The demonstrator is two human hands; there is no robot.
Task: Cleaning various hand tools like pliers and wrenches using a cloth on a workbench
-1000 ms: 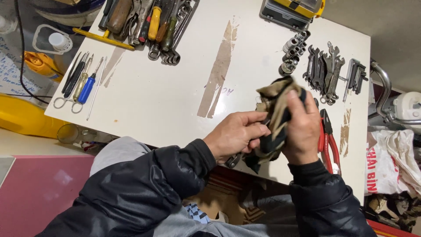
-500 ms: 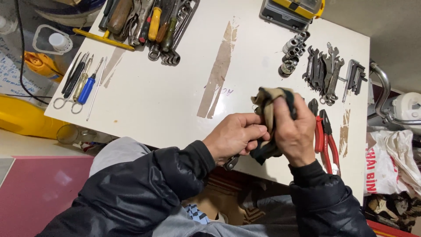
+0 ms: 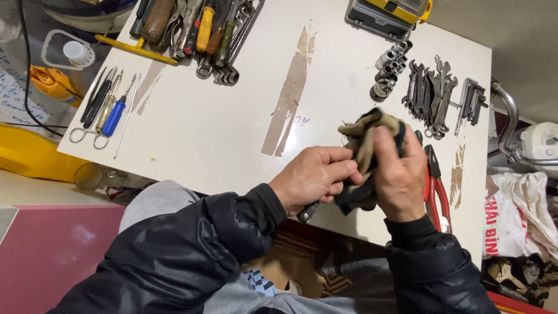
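Observation:
My left hand [image 3: 314,177] is closed around a metal tool whose dark end [image 3: 307,214] sticks out below the fist. My right hand [image 3: 401,174] grips a bunched tan and black rag [image 3: 366,134] pressed against that tool, over the near right part of the white table [image 3: 221,128]. Most of the tool is hidden by the rag and my fingers. Red-handled pliers [image 3: 436,192] lie on the table just right of my right hand.
Wrenches [image 3: 433,96], sockets [image 3: 389,70] and hex keys [image 3: 471,99] lie at the far right. Screwdrivers and spanners [image 3: 197,29] are piled at the far left. Small screwdrivers and scissors [image 3: 107,110] lie at the left edge. A yellow case [image 3: 389,14] stands at the back.
Both hands stay together at the near right. The rag has shifted in my right hand, which has turned slightly over the tool.

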